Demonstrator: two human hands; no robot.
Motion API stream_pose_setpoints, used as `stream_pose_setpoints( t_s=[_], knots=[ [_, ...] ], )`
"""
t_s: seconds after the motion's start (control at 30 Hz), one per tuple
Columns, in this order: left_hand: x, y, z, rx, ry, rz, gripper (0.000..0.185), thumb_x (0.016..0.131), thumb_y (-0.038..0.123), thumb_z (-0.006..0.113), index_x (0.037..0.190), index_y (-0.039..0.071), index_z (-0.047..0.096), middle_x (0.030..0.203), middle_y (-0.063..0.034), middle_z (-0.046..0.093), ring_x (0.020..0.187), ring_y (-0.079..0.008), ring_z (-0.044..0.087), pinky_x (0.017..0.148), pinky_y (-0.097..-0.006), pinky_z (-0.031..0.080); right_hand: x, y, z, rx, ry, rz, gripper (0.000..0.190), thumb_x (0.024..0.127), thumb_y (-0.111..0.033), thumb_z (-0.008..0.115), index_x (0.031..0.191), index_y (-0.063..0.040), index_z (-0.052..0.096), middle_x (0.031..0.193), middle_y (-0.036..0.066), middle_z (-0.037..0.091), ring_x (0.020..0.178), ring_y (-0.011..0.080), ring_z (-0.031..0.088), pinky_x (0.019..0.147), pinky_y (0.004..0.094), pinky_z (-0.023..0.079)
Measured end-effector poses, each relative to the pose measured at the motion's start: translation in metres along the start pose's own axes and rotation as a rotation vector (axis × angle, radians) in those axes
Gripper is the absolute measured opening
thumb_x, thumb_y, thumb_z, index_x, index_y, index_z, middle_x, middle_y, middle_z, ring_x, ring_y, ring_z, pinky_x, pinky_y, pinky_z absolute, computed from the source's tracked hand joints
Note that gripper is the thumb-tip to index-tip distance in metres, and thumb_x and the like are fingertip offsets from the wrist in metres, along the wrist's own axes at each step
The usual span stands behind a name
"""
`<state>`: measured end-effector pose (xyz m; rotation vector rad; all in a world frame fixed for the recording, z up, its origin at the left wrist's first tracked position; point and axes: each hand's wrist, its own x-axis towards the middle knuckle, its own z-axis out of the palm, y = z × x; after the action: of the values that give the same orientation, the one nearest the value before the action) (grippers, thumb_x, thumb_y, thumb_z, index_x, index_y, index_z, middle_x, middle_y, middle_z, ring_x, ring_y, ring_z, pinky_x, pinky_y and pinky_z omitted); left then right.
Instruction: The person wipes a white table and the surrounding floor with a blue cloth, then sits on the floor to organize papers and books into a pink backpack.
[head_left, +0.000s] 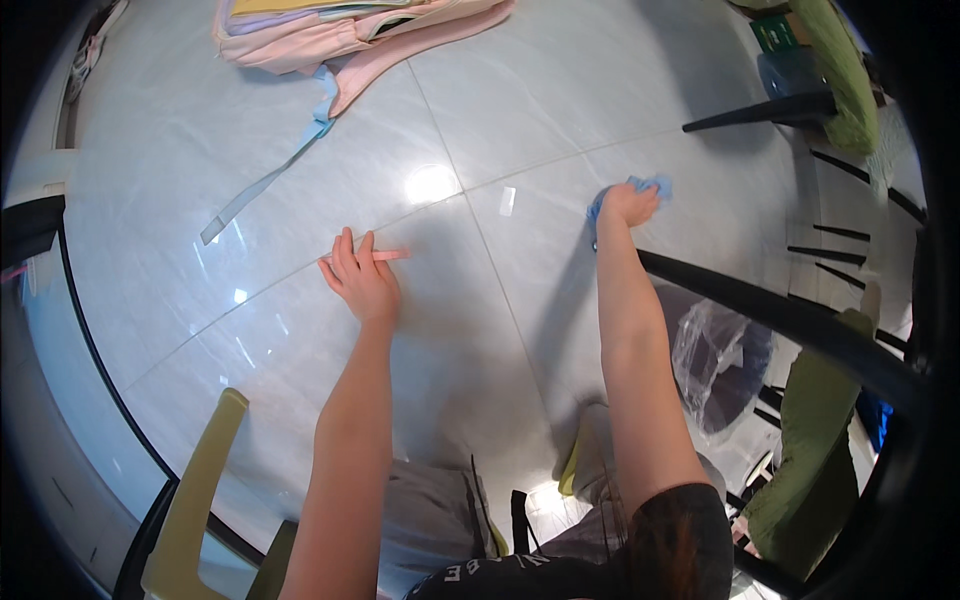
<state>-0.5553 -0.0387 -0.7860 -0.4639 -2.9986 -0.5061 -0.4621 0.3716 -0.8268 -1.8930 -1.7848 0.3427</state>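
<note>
Over the tiled floor, my left hand (363, 274) has its fingers spread around a slim pink object (390, 255), its kind unclear, that sticks out to the right of the fingers. My right hand (631, 205) is closed on a crumpled blue cloth (651, 186), part of which shows at both sides of the hand, beside the end of a black chair leg (697, 274). Between the hands a small pale rectangular piece (508, 201) lies on the floor tile (540, 262).
An open pink backpack (300, 45) lies ahead, its light blue strap (262, 184) trailing on the floor. At right are a bin with a clear plastic liner (712, 360) and green-covered chairs (802, 450). A yellow-green chair part (196, 495) stands lower left.
</note>
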Motion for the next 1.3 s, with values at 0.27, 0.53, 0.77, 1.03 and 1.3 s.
stream_pose_setpoints(
  t_s=[0.27,0.53,0.77,1.03,1.3],
  knots=[
    [0.003,0.004,-0.005,0.009,0.005,-0.004,0.032,0.091,0.011,0.053,0.123,0.016,0.057,0.141,-0.0067,0.043,0.135,-0.0254,0.036,0.115,-0.0536,0.013,-0.020,-0.098,0.068,0.348,-0.549,-0.978,0.053,0.077,0.000,0.049,0.129,-0.008,0.055,0.137,0.022,0.049,0.128,0.0374,0.044,0.108,0.0434,0.035],
    [0.003,-0.001,-0.003,0.014,-0.015,-0.028,0.034,0.089,0.010,0.055,0.122,0.017,0.057,0.140,-0.0059,0.043,0.135,-0.0258,0.036,0.115,-0.0545,0.014,-0.149,-0.117,-0.018,0.713,-1.064,-1.268,0.046,0.075,0.008,0.046,0.117,-0.003,0.059,0.137,0.017,0.050,0.126,0.0353,0.047,0.107,0.0429,0.037],
    [0.001,-0.005,-0.006,0.014,-0.035,-0.041,0.036,0.089,0.008,0.052,0.124,0.015,0.055,0.143,-0.0066,0.041,0.136,-0.0262,0.034,0.115,-0.0544,0.014,-0.030,-0.135,0.049,0.426,-0.425,-0.770,0.048,0.081,-0.001,0.044,0.129,0.000,0.052,0.135,0.024,0.048,0.127,0.0382,0.044,0.109,0.0438,0.033],
    [0.002,-0.002,-0.003,-0.001,-0.054,-0.039,0.035,0.089,0.008,0.052,0.123,0.014,0.055,0.142,-0.0068,0.042,0.136,-0.0267,0.034,0.114,-0.0547,0.013,-0.078,-0.200,0.127,0.368,-0.568,-1.110,0.049,0.079,-0.004,0.052,0.128,-0.006,0.055,0.137,0.019,0.048,0.126,0.0365,0.045,0.108,0.0435,0.035],
    [0.004,-0.001,-0.009,-0.017,-0.076,-0.042,0.034,0.089,0.008,0.050,0.124,0.011,0.054,0.141,-0.0085,0.042,0.136,-0.0280,0.033,0.115,-0.0543,0.012,-0.203,-0.209,0.070,0.547,-1.061,-1.638,0.046,0.078,0.001,0.053,0.122,-0.009,0.059,0.134,0.010,0.053,0.126,0.0301,0.047,0.105,0.0399,0.039]
  ],
)
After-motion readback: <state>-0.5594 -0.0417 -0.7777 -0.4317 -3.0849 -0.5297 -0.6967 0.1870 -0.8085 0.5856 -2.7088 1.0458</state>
